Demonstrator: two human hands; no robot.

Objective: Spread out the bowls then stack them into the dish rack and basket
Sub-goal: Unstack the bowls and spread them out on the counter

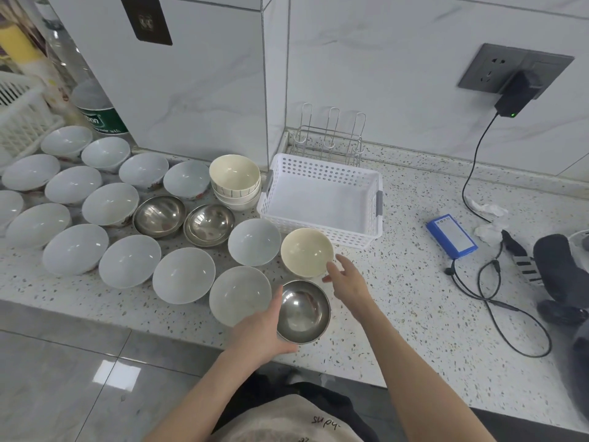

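Our left hand [261,330] grips the steel bowl [302,311]; our right hand [345,277], fingers loose, touches the cream bowl [306,252].

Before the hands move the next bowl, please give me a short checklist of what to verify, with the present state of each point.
1. Left hand grips the steel bowl: ok.
2. Right hand free, beside the cream bowl: ok.
3. White basket holds no bowls: ok.
4. Wire dish rack behind the basket holds nothing: ok.
5. All bowls spread out: not ok, the cream stack remains.
6. Steel bowl lifted off the counter: cannot tell.
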